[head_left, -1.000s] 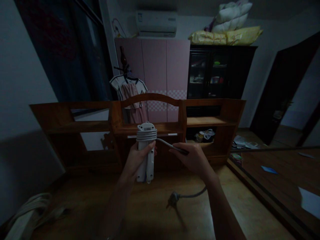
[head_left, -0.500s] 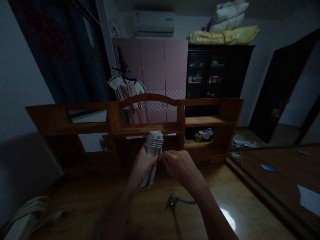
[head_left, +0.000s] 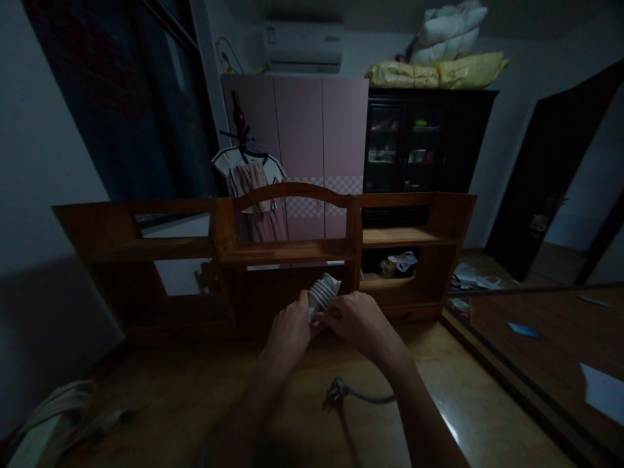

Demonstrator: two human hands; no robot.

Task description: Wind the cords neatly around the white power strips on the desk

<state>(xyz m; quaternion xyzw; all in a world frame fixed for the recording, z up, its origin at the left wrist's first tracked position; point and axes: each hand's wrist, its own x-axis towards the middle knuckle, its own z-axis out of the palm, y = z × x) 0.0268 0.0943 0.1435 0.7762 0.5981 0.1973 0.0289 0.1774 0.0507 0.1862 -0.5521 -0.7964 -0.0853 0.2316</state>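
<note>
A pale power strip (head_left: 321,296) with its cord wound in several turns round the upper end tilts up and to the right, in front of the wooden shelf unit. My left hand (head_left: 289,329) is closed round its body and hides the lower part. Close against it, my right hand (head_left: 359,318) is closed with fingers pinched by the wound turns, on the cord, most of which the fingers cover. Below the hands a grey plug (head_left: 336,393) hangs or lies over the light wooden surface, its cord running right behind my right forearm.
The wooden shelf unit (head_left: 287,250) spans the space ahead. At lower left lies another pale strip with a coiled cord (head_left: 63,403). On the right, a raised edge (head_left: 492,370) borders a brown floor with papers (head_left: 604,390). Wardrobes (head_left: 299,130) stand behind.
The power strip has tipped over to the right and slightly down, and its lower end has gone out of sight. My left hand has turned and shifted right, closer to my right hand.
</note>
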